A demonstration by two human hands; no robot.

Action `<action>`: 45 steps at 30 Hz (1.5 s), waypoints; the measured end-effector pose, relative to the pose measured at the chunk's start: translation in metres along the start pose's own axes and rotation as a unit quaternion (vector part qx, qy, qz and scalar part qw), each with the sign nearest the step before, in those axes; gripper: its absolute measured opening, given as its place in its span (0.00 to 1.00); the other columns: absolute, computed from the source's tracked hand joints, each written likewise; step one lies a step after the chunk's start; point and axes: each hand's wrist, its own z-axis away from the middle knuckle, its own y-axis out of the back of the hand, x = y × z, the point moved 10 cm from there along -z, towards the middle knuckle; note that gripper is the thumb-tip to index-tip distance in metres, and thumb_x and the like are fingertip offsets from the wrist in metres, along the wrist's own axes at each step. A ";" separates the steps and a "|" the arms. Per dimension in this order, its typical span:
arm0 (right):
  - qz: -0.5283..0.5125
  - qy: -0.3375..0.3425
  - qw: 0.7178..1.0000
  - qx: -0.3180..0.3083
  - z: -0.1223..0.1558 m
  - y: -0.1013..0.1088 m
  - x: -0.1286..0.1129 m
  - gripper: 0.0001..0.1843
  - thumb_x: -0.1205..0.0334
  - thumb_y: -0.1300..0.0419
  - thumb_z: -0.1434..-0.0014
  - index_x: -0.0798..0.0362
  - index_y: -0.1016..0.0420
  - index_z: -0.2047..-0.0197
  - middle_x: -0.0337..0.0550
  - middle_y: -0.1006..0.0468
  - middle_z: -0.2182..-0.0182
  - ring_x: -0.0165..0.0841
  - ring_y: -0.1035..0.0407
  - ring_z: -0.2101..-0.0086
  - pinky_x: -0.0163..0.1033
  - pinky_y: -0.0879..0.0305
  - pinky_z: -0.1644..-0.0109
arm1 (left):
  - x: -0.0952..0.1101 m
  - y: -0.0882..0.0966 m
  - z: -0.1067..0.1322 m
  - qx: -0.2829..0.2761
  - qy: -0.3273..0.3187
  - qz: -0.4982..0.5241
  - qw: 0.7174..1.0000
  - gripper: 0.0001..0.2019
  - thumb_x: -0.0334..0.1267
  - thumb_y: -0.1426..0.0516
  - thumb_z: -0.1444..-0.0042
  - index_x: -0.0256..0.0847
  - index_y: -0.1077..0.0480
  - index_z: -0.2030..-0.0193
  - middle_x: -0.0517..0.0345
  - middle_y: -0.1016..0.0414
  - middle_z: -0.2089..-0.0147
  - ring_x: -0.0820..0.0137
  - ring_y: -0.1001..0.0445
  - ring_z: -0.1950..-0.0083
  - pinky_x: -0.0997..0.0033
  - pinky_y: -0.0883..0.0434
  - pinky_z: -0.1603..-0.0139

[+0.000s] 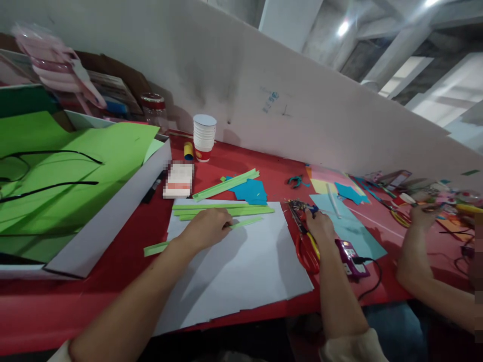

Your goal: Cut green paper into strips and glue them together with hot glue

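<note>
My left hand (206,229) lies curled on a green paper strip (246,221) that crosses a white sheet (241,271); its fingers press the strip down. More green strips (226,208) lie just beyond it. My right hand (319,223) reaches past the sheet's right edge to a small dark tool with a blue part (302,206), fingers closed around it. Red-handled scissors (306,249) lie under that wrist.
A large box lid holding green paper (75,176) fills the left. A stack of paper cups (204,137) stands by the white partition. A purple glue gun (350,256) with a cable lies right. Another person's hand (422,216) works among craft scraps at far right.
</note>
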 end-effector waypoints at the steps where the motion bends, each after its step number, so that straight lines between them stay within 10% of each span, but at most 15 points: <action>1: 0.010 0.003 1.000 0.022 0.005 0.004 -0.005 0.12 0.59 0.47 0.42 0.58 0.27 0.66 0.64 0.26 0.64 0.52 0.33 0.53 0.50 0.39 0.55 | 0.001 0.000 0.000 0.001 0.000 -0.012 1.000 0.10 0.32 0.48 0.48 0.42 0.25 0.70 0.54 0.23 0.63 0.64 0.27 0.62 0.69 0.38 0.66; 4: -0.028 0.036 0.999 0.024 0.027 0.001 -0.036 0.12 0.62 0.49 0.40 0.56 0.28 0.60 0.64 0.28 0.55 0.50 0.37 0.49 0.50 0.40 0.53 | -0.001 0.005 -0.001 0.018 0.016 -0.017 1.000 0.12 0.30 0.50 0.48 0.41 0.26 0.73 0.54 0.23 0.66 0.66 0.27 0.65 0.70 0.38 0.67; 8: -0.166 0.120 0.964 -0.172 0.067 -0.050 -0.103 0.05 0.65 0.44 0.47 0.52 0.26 0.70 0.42 0.24 0.73 0.35 0.29 0.70 0.39 0.36 0.65 | -0.014 0.020 -0.002 0.065 0.057 0.102 0.991 0.11 0.34 0.49 0.47 0.41 0.25 0.72 0.57 0.22 0.68 0.68 0.28 0.67 0.72 0.37 0.66; 12: -0.429 0.063 0.824 -0.365 0.102 -0.093 -0.159 0.12 0.56 0.40 0.49 0.53 0.26 0.63 0.36 0.25 0.75 0.28 0.33 0.76 0.33 0.39 0.73 | -0.027 0.020 -0.002 0.059 0.097 0.259 0.959 0.10 0.41 0.46 0.48 0.40 0.26 0.70 0.61 0.26 0.73 0.71 0.31 0.71 0.73 0.37 0.70; 16: -0.575 0.020 0.739 -0.349 0.101 -0.097 -0.185 0.14 0.53 0.34 0.56 0.55 0.28 0.72 0.35 0.27 0.77 0.26 0.35 0.76 0.33 0.39 0.68 | -0.022 0.016 -0.001 0.026 0.083 0.344 0.935 0.15 0.47 0.49 0.45 0.39 0.30 0.73 0.63 0.31 0.76 0.74 0.34 0.73 0.75 0.37 0.72; 24: -0.625 0.003 0.710 -0.325 0.108 -0.106 -0.180 0.13 0.53 0.34 0.54 0.54 0.27 0.74 0.34 0.29 0.78 0.27 0.37 0.75 0.33 0.41 0.67 | -0.022 0.014 0.001 0.019 0.107 0.332 0.937 0.13 0.46 0.45 0.49 0.40 0.28 0.74 0.63 0.32 0.78 0.75 0.38 0.77 0.75 0.42 0.76; 35: -0.666 -0.056 0.726 -0.164 0.070 -0.082 -0.142 0.12 0.54 0.33 0.57 0.53 0.27 0.77 0.36 0.30 0.79 0.28 0.38 0.75 0.36 0.40 0.68 | -0.025 0.017 0.001 0.004 0.103 0.314 0.944 0.09 0.41 0.46 0.50 0.41 0.29 0.76 0.62 0.28 0.79 0.72 0.32 0.75 0.74 0.35 0.71; 39: -0.642 -0.060 0.765 -0.019 0.048 -0.053 -0.104 0.13 0.52 0.37 0.52 0.53 0.24 0.69 0.40 0.26 0.73 0.31 0.34 0.71 0.39 0.37 0.62 | -0.031 0.029 0.004 0.040 0.113 0.142 0.983 0.11 0.39 0.49 0.45 0.42 0.27 0.73 0.60 0.25 0.75 0.69 0.29 0.71 0.72 0.37 0.70; 42: -0.479 0.116 0.868 0.058 0.055 -0.014 -0.122 0.11 0.53 0.40 0.45 0.50 0.22 0.65 0.44 0.23 0.65 0.37 0.32 0.61 0.45 0.39 0.53 | -0.022 0.038 0.005 0.082 0.097 -0.034 0.991 0.12 0.35 0.50 0.43 0.42 0.26 0.70 0.55 0.22 0.69 0.65 0.27 0.67 0.69 0.38 0.68; 45: -0.274 0.338 0.900 0.001 0.089 -0.014 -0.176 0.07 0.57 0.40 0.42 0.45 0.21 0.62 0.42 0.22 0.57 0.40 0.38 0.49 0.49 0.49 0.45 | 0.003 0.030 0.003 0.078 0.001 -0.121 0.990 0.11 0.29 0.50 0.44 0.40 0.26 0.68 0.53 0.22 0.66 0.64 0.27 0.64 0.66 0.37 0.63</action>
